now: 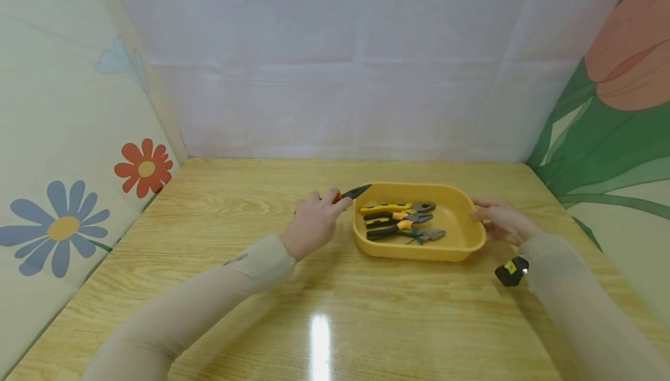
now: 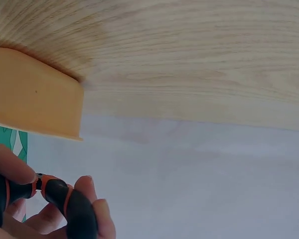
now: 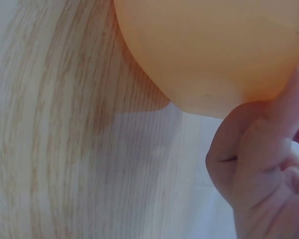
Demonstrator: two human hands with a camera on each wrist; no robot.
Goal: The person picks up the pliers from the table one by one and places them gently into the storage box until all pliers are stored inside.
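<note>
My left hand (image 1: 313, 224) grips a pair of long-nose pliers (image 1: 358, 191) just off the left end of a yellow plastic basin (image 1: 413, 252). The dark, tapered nose points right, over the basin's left rim. In the left wrist view the black handles with orange-red trim (image 2: 80, 214) spread apart between the fingers. My right hand (image 1: 505, 222) holds the basin's right end, its thumb at the rim; in the right wrist view the curled fingers (image 3: 224, 149) lie against the outer wall. Inside the basin, several pliers (image 1: 403, 217) lie side by side, heads to the right.
A black tape measure with a yellow label (image 1: 511, 271) lies on the wooden table (image 1: 419, 323), beside the right sleeve. A white cloth (image 1: 335, 107) hangs behind the table. Flower-patterned panels (image 1: 63, 224) flank it on both sides.
</note>
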